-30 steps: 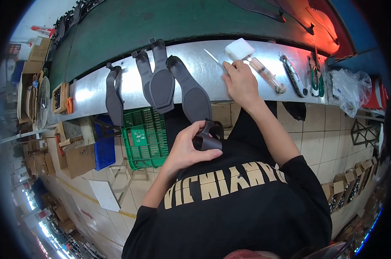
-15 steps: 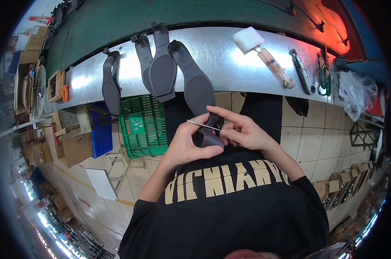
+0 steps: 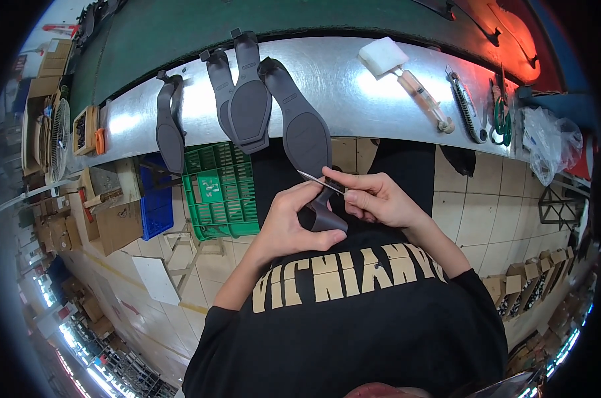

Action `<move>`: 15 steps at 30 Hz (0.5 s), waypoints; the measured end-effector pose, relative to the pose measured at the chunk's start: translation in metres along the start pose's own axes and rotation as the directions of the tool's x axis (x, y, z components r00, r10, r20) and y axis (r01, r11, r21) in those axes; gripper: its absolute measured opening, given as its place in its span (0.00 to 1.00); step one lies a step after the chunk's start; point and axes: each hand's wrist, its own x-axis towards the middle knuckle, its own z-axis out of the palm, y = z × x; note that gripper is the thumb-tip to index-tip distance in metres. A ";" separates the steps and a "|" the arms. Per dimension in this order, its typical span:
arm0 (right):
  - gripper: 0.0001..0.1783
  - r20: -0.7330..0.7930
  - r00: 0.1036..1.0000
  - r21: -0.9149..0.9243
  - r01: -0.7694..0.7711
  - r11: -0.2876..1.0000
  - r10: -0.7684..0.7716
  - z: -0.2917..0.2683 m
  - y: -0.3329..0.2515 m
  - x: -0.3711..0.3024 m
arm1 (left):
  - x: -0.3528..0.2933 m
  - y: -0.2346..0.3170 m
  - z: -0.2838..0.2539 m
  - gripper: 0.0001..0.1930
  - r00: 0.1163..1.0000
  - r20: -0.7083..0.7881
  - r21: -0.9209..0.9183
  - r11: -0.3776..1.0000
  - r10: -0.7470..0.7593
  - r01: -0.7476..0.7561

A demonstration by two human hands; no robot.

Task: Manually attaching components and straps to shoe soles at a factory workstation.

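Observation:
Close to my chest, my left hand [image 3: 288, 219] is closed around a dark brown-grey heeled shoe sole [image 3: 327, 217], thumb along its lower side. My right hand [image 3: 387, 202] pinches a thin, pointed silver metal tool [image 3: 312, 177], its index finger stretched out past it. The tool's tip points up and left, crossing above the sole near my left fingers; whether it touches the sole I cannot tell. Just beyond my hands, another heeled sole [image 3: 307, 139] overhangs the bench edge. Beside it two more overlap, the upper sole [image 3: 249, 109] covering part of the lower. A further sole [image 3: 170, 142] lies farther left.
On the metal bench [image 3: 340, 79] lie a white foam block [image 3: 383, 58], a syringe-like tube [image 3: 425, 99], a utility knife [image 3: 466, 109] and green-handled scissors [image 3: 502, 129]. A clear plastic bag [image 3: 546, 142] hangs at the right. Below stands a green crate [image 3: 224, 199]. A green belt runs behind.
The metal tool has swung so its tip points more upward and away from me. My right hand has turned slightly; my left hand still grips the sole.

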 end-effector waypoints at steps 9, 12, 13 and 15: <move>0.27 0.064 0.998 0.068 -0.012 0.998 0.008 0.000 0.001 -0.003 | -0.003 0.010 0.010 0.25 0.997 -0.057 0.184 0.982 0.045 -0.034; 0.28 0.045 0.999 0.069 0.027 0.997 -0.030 0.004 0.001 -0.004 | -0.001 0.012 0.012 0.26 0.992 -0.102 0.232 0.971 0.079 -0.054; 0.28 0.030 0.999 0.048 0.026 0.999 -0.028 0.005 0.001 -0.004 | 0.000 0.013 0.012 0.26 0.989 -0.104 0.253 0.965 0.101 -0.071; 0.28 0.014 1.000 0.026 0.024 0.999 -0.024 0.005 0.001 -0.005 | 0.000 0.012 0.012 0.26 0.987 -0.106 0.272 0.958 0.122 -0.089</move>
